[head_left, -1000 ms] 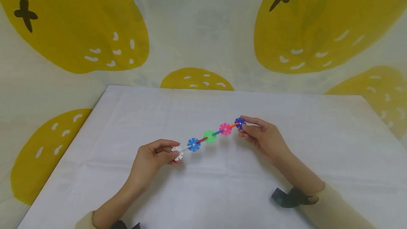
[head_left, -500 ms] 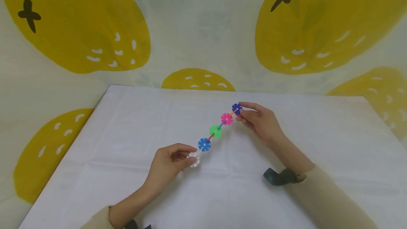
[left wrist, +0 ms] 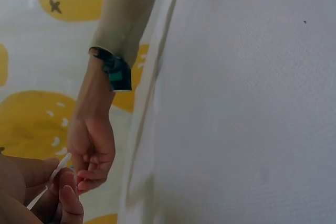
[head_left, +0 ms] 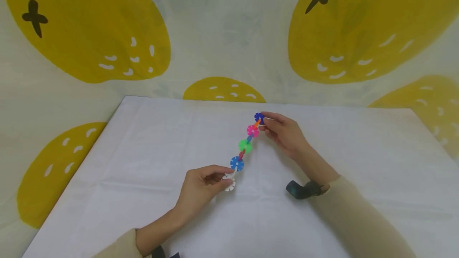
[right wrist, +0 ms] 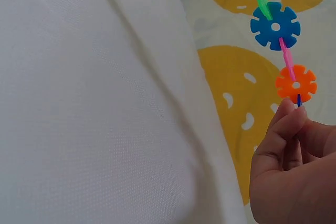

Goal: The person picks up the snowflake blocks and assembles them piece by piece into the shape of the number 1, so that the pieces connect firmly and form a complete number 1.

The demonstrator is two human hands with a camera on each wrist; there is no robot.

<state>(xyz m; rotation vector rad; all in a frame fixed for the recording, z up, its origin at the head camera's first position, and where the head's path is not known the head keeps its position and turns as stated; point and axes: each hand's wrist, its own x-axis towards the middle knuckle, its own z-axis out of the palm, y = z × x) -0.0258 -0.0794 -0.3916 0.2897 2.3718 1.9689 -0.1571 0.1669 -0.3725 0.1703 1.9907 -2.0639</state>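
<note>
A chain of slotted plastic interlocking discs (head_left: 245, 146) stretches between my two hands above the table. Its flat-facing discs run from white through blue, green and pink to dark blue, with edge-on ones joining them. My left hand (head_left: 202, 186) pinches the white disc (head_left: 229, 185) at the near end between thumb and fingers. At the far end, my right hand (head_left: 287, 134) pinches the dark blue disc (head_left: 259, 118). In the right wrist view an orange disc (right wrist: 310, 83) sits just beyond those fingertips. The left wrist view shows the white disc (left wrist: 62, 164) nearly edge-on; fingers hide part of it.
A white cloth covers the table (head_left: 143, 138). Behind it hangs a pale backdrop (head_left: 229, 31) printed with large yellow fruit shapes. Dark straps with small devices circle both wrists, the right strap (head_left: 305, 190) showing more fully.
My left hand has moved right, and my right hand has moved away from me and slightly left. The chain has swung from a shallow slope to a steep one, still held at both ends.
</note>
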